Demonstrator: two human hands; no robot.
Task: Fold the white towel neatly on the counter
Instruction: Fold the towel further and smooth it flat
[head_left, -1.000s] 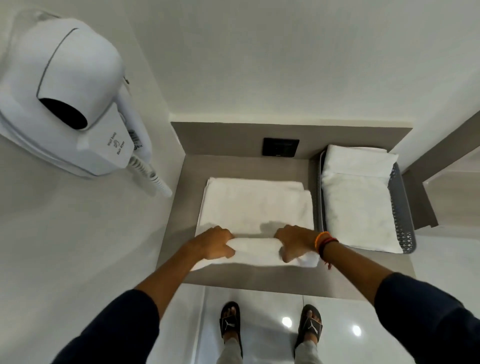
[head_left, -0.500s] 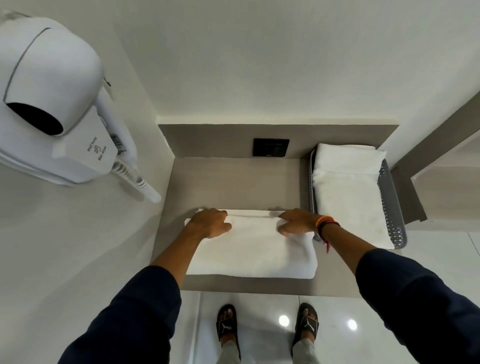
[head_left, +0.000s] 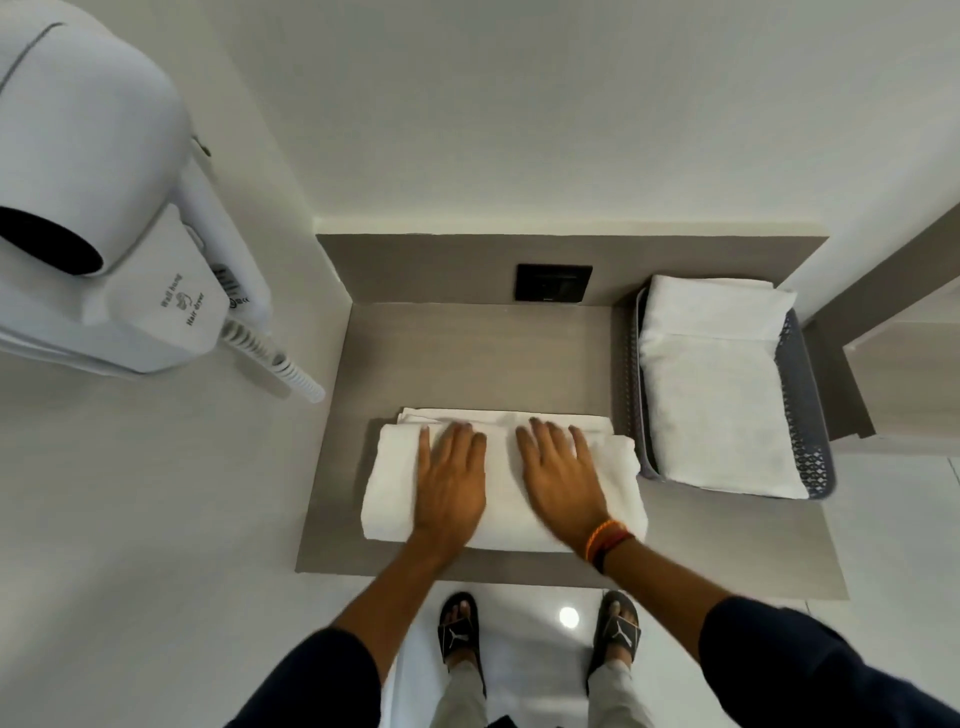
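The white towel (head_left: 395, 488) lies folded into a thick rectangle near the front edge of the grey counter (head_left: 467, 358). A thinner layer sticks out along its far edge. My left hand (head_left: 451, 478) rests flat on the towel's left half, fingers spread and pointing away from me. My right hand (head_left: 563, 480) lies flat on the right half, with a banded wrist, fingers spread. Both palms press on the top layer and grip nothing.
A grey perforated basket (head_left: 810, 431) holding another folded white towel (head_left: 711, 384) stands at the counter's right. A black wall socket (head_left: 554, 282) sits on the back panel. A wall-hung hair dryer (head_left: 104, 218) with coiled cord juts out at the left. My sandalled feet (head_left: 457, 631) stand below.
The near half of the towel was folded over to the far edge. Both hands then let go of the edge and now lie flat on top of the folded towel.
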